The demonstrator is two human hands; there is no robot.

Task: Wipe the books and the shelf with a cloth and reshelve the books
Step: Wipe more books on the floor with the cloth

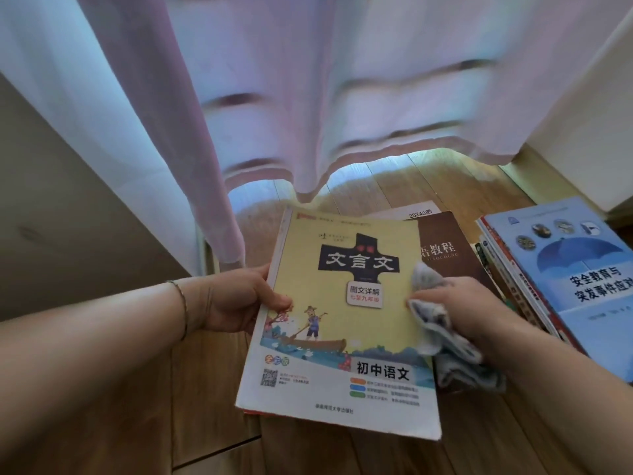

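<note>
A yellow paperback book [342,323] with a dark cross-shaped title block is held above the wooden floor. My left hand [239,299] grips its left edge, thumb on the cover. My right hand [476,313] clutches a crumpled grey-white cloth [442,337] against the book's right edge. Under and behind it lies a brown book [448,248]. A stack of books topped by a blue one with an umbrella picture [568,275] sits at the right. No shelf is plainly visible.
A pale pink curtain [308,97] hangs down to the wooden floor [376,186] just behind the books. A beige wall or panel [68,200] stands at the left, a white surface [599,114] at the upper right.
</note>
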